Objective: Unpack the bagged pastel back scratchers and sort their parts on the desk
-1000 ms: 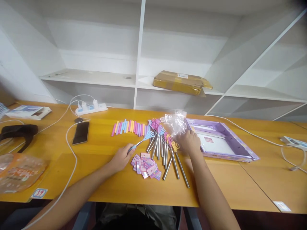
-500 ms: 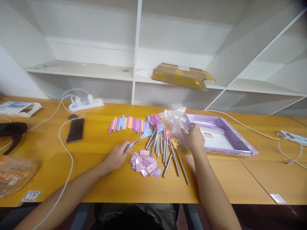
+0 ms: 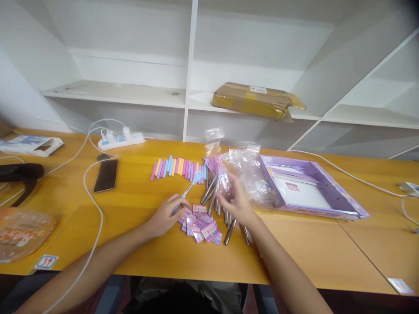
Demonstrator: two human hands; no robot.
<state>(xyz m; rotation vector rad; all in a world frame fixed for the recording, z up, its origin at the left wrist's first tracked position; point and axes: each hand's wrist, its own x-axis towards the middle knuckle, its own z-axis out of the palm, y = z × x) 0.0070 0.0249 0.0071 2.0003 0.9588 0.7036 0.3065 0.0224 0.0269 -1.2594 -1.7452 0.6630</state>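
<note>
A small blue back scratcher (image 3: 190, 188) lies slantwise just left of centre frame, its handle end pinched in the left hand (image 3: 166, 214), its claw pointing up toward the row of coloured sleeves (image 3: 176, 168). The right hand (image 3: 236, 201) hovers with fingers spread over the heap of metal scratchers (image 3: 218, 192) at centre; it looks blurred, and a small clear bag (image 3: 214, 136) shows above it — whether the hand grips that bag I cannot tell. Below the two hands sits a scatter of pink cards (image 3: 201, 224), touching the lower ends of the metal rods.

The risk here, as I judge it: the spread right hand is low over loose round rods, so a brush could roll them into the cards or toward the near counter edge. The thin blue scratcher is held only at its end and could swing into the tidy sleeves and knock them askew. The crumpled plastic bags (image 3: 252, 174) just right of the heap are light enough to drag along with a sleeve or wrist.

The counter (image 3: 137, 253) is orange-yellow wood. A purple box (image 3: 343, 205) lies open at right, a phone (image 3: 106, 175) and power strip (image 3: 122, 139) at upper left, white cables trailing — and white shelves behind hold a brown parcel (image 3: 255, 100).
</note>
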